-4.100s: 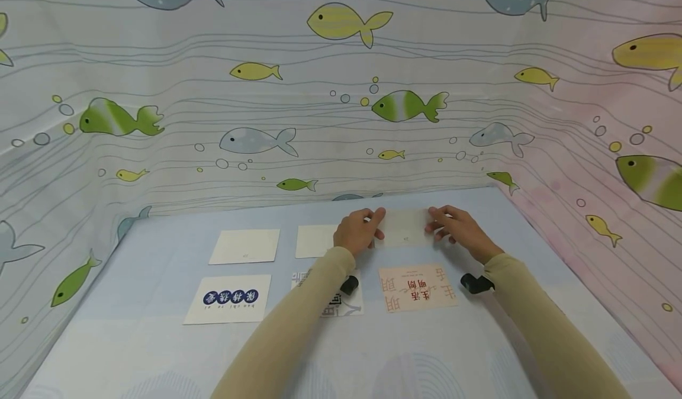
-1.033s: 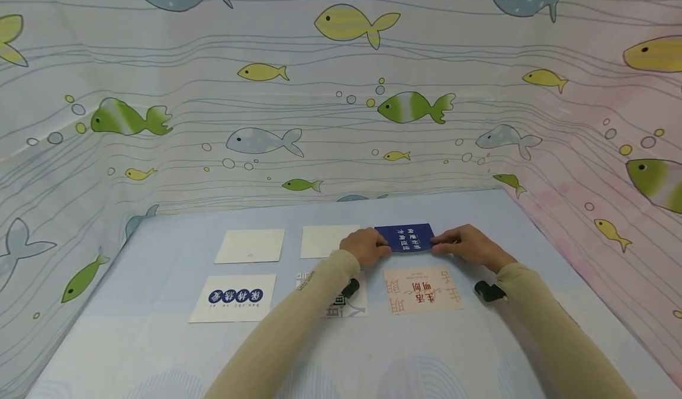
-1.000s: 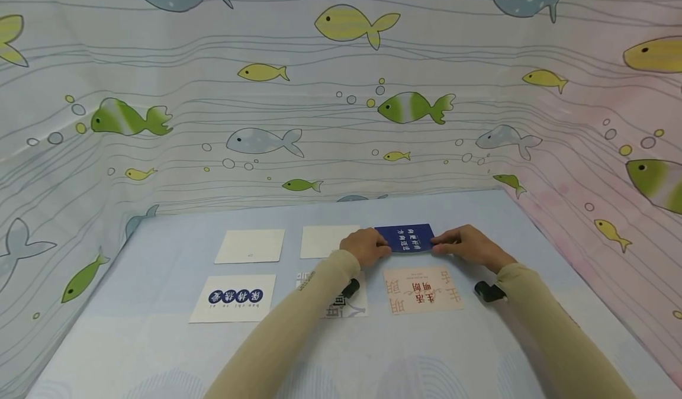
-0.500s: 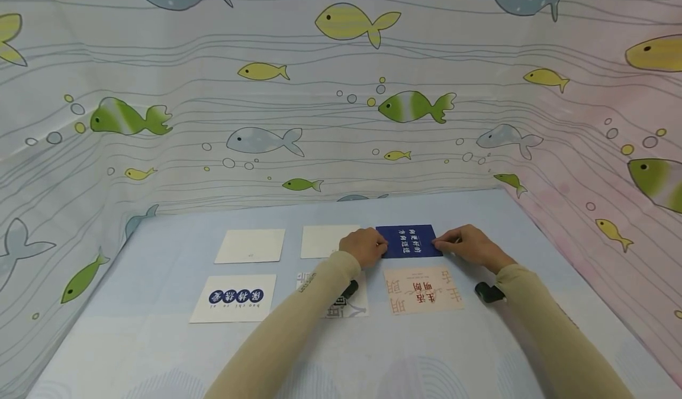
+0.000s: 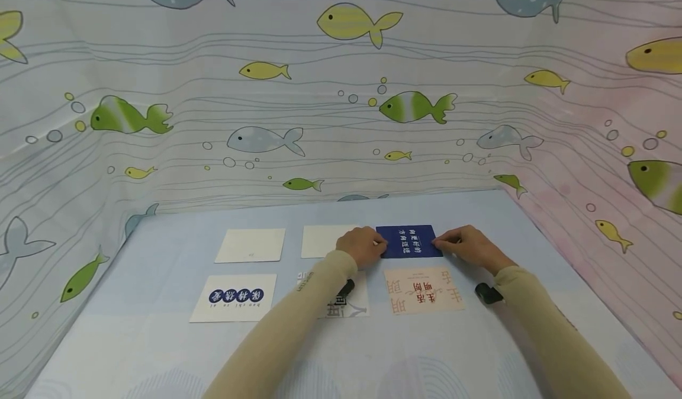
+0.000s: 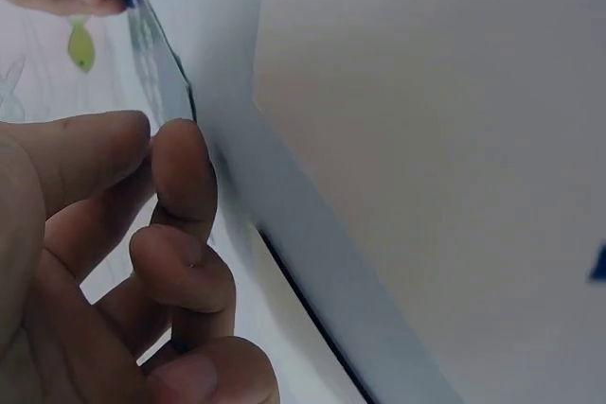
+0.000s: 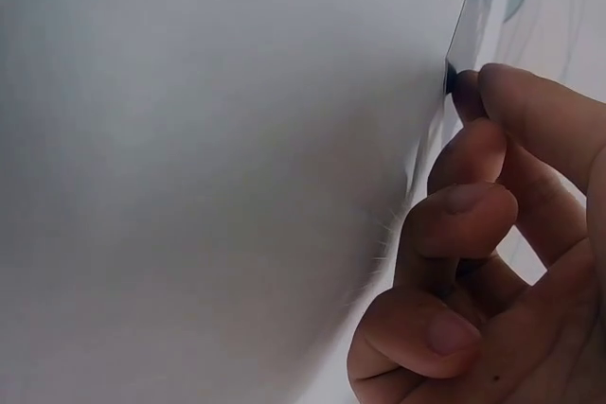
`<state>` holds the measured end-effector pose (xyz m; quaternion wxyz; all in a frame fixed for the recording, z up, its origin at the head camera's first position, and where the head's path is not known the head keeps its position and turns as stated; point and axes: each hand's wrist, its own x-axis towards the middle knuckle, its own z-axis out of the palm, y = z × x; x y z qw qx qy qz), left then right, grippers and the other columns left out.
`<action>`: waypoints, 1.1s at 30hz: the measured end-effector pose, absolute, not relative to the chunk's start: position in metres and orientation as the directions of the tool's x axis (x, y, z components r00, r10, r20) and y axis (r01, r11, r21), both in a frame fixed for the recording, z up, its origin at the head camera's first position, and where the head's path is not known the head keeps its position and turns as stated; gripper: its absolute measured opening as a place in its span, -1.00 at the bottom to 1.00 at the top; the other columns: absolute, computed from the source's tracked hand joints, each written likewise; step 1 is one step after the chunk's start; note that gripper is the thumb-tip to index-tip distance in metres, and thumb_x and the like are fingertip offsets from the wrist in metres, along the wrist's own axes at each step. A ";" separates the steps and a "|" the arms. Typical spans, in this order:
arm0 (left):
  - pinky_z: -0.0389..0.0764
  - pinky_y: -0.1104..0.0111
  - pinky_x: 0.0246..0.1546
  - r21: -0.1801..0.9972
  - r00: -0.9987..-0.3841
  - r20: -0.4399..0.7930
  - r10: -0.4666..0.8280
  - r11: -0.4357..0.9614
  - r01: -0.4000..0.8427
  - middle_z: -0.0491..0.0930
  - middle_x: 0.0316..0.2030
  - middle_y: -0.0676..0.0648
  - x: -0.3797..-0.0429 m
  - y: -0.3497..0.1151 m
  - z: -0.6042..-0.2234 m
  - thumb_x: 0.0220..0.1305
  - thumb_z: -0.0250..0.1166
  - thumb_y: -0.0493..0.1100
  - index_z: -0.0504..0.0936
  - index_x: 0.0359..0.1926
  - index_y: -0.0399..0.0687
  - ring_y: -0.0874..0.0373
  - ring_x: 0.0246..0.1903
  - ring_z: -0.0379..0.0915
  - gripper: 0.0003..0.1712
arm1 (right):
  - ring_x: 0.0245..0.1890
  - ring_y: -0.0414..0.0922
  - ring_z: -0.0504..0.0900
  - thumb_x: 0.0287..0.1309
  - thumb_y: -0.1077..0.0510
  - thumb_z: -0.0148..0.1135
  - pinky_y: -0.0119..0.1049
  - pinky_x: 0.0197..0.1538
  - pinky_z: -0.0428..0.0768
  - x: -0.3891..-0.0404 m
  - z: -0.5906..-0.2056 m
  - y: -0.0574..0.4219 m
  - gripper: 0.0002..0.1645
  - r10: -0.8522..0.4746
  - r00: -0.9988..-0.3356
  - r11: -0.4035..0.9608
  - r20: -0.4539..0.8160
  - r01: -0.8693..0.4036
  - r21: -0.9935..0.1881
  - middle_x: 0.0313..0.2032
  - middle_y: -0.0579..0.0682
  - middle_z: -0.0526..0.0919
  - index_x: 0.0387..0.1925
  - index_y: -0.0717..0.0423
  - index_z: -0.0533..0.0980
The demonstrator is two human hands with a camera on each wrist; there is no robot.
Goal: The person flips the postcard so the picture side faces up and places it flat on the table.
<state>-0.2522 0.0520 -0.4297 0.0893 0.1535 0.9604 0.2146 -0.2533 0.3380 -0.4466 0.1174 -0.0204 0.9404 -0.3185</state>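
Note:
A dark blue card [image 5: 409,241] with white characters lies flat in the back row, at the right end. My left hand [image 5: 362,247] is at its left edge, thumb and forefinger pinching there; the left wrist view shows these fingertips [image 6: 185,153] together at the card's rim. At the opposite edge, my right hand [image 5: 471,246] pinches the card between thumb and forefinger, its other fingers curled below in the right wrist view. Just in front of the blue card lies a pale orange card [image 5: 423,290] with red characters.
Two blank white cards, one at left [image 5: 250,245] and one partly behind my left hand [image 5: 322,241], complete the back row. In front lie a white card with blue circles [image 5: 232,298] and a grey-lettered card [image 5: 356,304], partly under my left sleeve. A fish-patterned curtain [image 5: 341,109] surrounds the table.
Earlier, both hands held up a pale blank card side; it now shows its blue face. Since one second ago the blue card has gone from slightly tilted to flat, hands staying at its edges.

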 end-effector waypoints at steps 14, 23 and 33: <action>0.57 0.26 -0.30 0.541 -0.960 -0.009 0.280 0.809 0.231 0.70 -0.20 0.10 -0.276 -0.011 -0.421 0.41 0.27 0.05 0.73 0.06 0.17 0.19 -0.28 0.57 -0.71 | -0.32 -0.06 0.52 0.37 -0.06 0.28 -0.22 -0.30 0.51 -0.251 -0.444 0.329 -0.63 -0.165 -0.971 0.822 -0.172 -0.040 -0.568 -0.25 0.00 0.62 0.06 0.04 0.68; 0.54 0.13 -0.02 0.531 -0.962 -0.049 0.269 0.823 0.203 0.64 -0.08 0.00 -0.284 -0.073 -0.418 0.33 0.38 0.03 0.62 0.23 0.03 0.05 -0.09 0.52 -0.52 | -0.23 -0.01 0.51 0.36 -0.08 0.27 -0.21 -0.30 0.50 -0.249 -0.442 0.325 -0.61 -0.141 -0.986 0.812 -0.084 -0.066 -0.579 -0.17 0.03 0.61 0.09 0.01 0.64; 0.46 0.03 0.17 0.440 -0.958 -0.112 0.264 0.878 0.191 0.59 0.04 -0.11 -0.284 -0.109 -0.425 0.14 0.49 0.25 0.52 0.36 -0.01 -0.10 0.10 0.44 -0.16 | -0.26 -0.04 0.55 0.35 -0.01 0.31 -0.19 -0.24 0.48 -0.253 -0.442 0.306 -0.47 -0.194 -0.981 0.776 0.002 -0.154 -0.611 -0.15 0.02 0.59 0.27 0.07 0.50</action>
